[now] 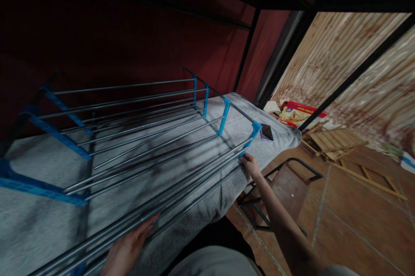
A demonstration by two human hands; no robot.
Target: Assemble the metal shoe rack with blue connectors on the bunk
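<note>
A rack of metal rods (155, 125) joined by blue plastic brackets (223, 116) lies across a grey blanket (201, 219). At the rack's near side my left hand (129, 241) is closed around one of the front rods, with part of its fingers hidden behind the metal. My right hand (249, 164) pinches the end of a lower rod, right at the bottom of the nearest right-hand blue bracket (251, 135). One thin loose-looking rod (123, 154) slants across the middle of the rack.
A phone (267, 132) lies on the blanket beyond my right hand. Dark bed-frame posts (248, 49) rise behind it. On the tiled floor to the right are a black-framed chair (288, 185), wooden slatted pieces (340, 142) and a red and yellow box (300, 113).
</note>
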